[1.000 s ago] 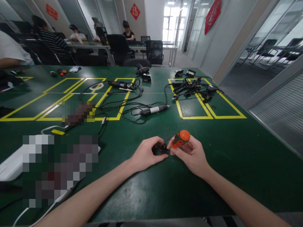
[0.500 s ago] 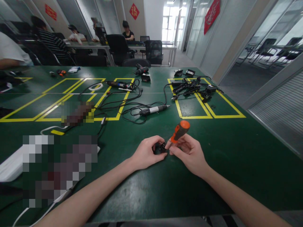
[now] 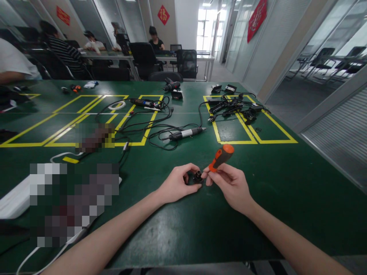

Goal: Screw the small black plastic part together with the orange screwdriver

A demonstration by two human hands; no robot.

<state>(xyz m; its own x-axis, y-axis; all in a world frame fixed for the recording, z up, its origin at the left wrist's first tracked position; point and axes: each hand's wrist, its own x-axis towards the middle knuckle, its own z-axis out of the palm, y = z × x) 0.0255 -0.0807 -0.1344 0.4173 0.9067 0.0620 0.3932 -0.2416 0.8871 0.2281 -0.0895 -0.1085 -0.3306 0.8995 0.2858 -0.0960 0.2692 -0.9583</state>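
Note:
Thumb and fingers of my left hand curl around a small black part on the green table. My right hand pinches the lower end of a screwdriver with an orange and dark grey handle. The handle leans up and to the right, and the blade is hidden by my fingers. My right fingertips are close beside the black part; whether they touch it cannot be made out.
Beyond my hands lies a grey and black electric screwdriver with coiled cable. Black parts and cables are heaped at the back right. A black drill lies farther back. Blurred-out objects and a white cable are on the left. People sit beyond.
My right hand has shifted its hold on the screwdriver, whose handle has moved slightly right and tilts more. My left hand has stayed nearly still around the black part.

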